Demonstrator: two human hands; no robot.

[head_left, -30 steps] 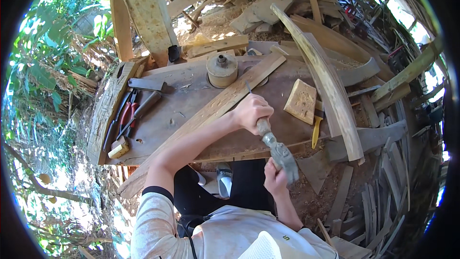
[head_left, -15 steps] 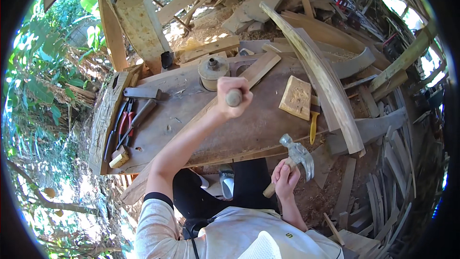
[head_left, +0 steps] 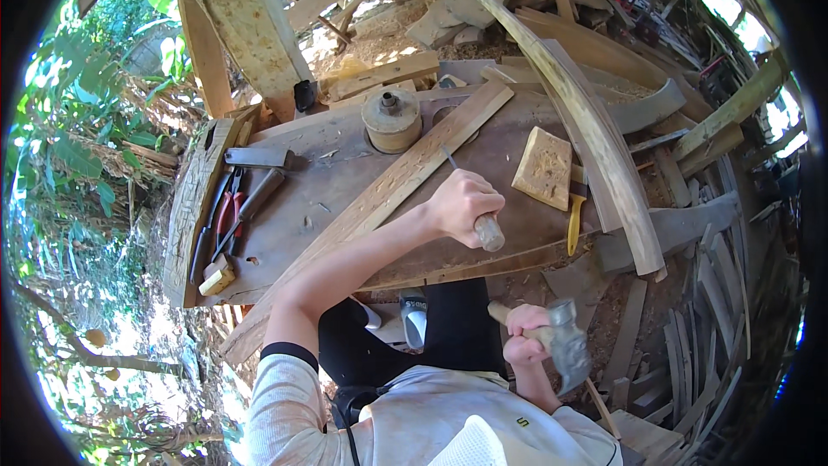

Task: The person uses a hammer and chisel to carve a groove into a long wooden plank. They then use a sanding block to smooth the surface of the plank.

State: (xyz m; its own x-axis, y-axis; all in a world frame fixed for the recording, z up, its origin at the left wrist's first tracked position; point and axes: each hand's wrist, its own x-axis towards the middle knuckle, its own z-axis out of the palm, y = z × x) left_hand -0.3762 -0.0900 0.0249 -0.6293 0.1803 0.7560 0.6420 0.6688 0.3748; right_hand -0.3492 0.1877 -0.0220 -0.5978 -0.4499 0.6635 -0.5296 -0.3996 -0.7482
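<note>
- My left hand is curled tight around the chisel, fingers wrapped over the grip, the rounded butt poking out toward my lower right and the thin blade emerging on the far side.
- The chisel is in front of me above the bench; its tip overlaps the near edge of the long plank in this view, though I cannot tell whether it touches the wood.
- I judge the chisel light and rigid, its worn handle fairly easy to keep from slipping; the middle of that handle is the place to hold, clear of the blade and with the butt bare.
- My right hand is closed around the wooden shaft of the hammer, close under the metal head, with the shaft's end sticking out leftward; the head is slightly blurred.
- The hammer looks stiff and top-heavy; gripping so near the head should make it steadier but shorten its swing.
- My left forearm slants across the plank from lower left, elbow bent, knuckles upward.
- My right arm is folded near my side, fist beside my thigh, well apart from the chisel.
</note>
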